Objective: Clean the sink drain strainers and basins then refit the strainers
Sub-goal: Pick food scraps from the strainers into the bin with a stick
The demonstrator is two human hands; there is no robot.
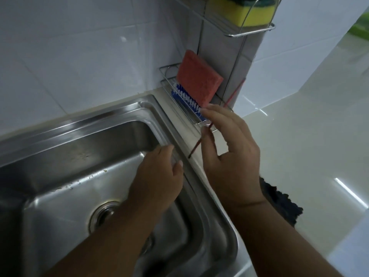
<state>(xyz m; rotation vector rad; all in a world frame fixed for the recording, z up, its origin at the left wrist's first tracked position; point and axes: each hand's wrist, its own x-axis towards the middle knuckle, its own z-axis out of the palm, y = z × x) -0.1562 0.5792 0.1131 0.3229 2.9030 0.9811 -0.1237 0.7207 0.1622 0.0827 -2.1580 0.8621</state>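
Note:
The stainless steel basin (65,156) fills the lower left, with its round drain ring (103,214) showing a dark middle. A small round metal piece (148,243) lies on the basin floor, mostly hidden under my left forearm. My left hand (157,176) hovers over the basin's right wall, fingers loosely extended, with nothing visible in it. My right hand (229,152) is above the sink's right rim and pinches a thin red stick (196,145) between thumb and fingers. The stick's dark tip points down toward the rim.
A wire rack (191,116) behind the sink corner holds a red sponge (199,78) and a blue brush (185,96). An upper shelf holds a yellow-green sponge (253,15). A dark cloth (279,200) lies on the glossy white counter (309,136). White tiles back the sink.

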